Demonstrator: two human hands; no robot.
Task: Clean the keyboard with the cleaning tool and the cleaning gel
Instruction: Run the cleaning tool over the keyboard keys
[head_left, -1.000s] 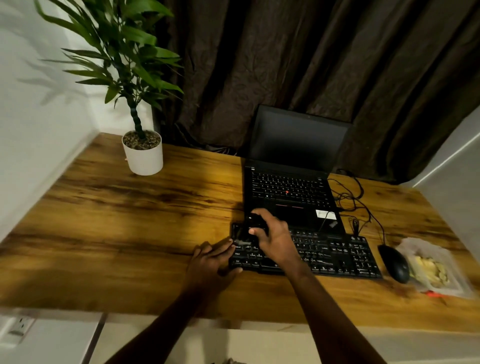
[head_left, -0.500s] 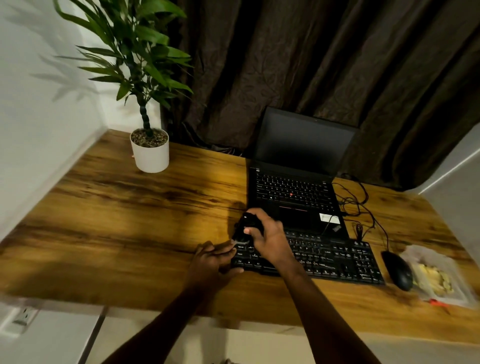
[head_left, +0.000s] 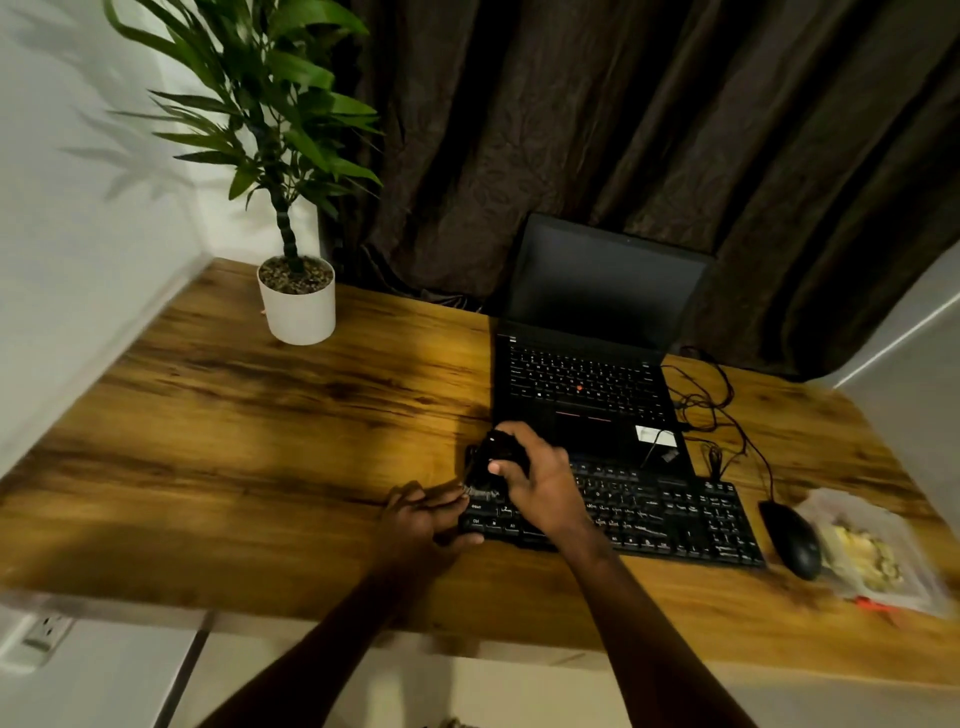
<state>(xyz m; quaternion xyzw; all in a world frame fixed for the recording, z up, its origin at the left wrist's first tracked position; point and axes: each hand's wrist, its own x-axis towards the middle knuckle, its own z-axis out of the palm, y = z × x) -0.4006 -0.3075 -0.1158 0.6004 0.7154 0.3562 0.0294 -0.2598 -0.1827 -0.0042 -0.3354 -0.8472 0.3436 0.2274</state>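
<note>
While the right hand (head_left: 540, 488) curls its fingers round the cleaning tool (head_left: 493, 460) at the keyboard (head_left: 675, 514)'s left end, the left hand (head_left: 421, 525) rests straight fingers there; brushing seems early, the bagged cleaning gel (head_left: 862, 553) unused past its right end

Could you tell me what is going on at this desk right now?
A person is cleaning the black keyboard on the wooden desk. The right hand grips a dark cleaning tool over the keyboard's left end, while the left hand rests against that end. A clear bag of yellowish stuff lies beside the mouse, untouched.
</note>
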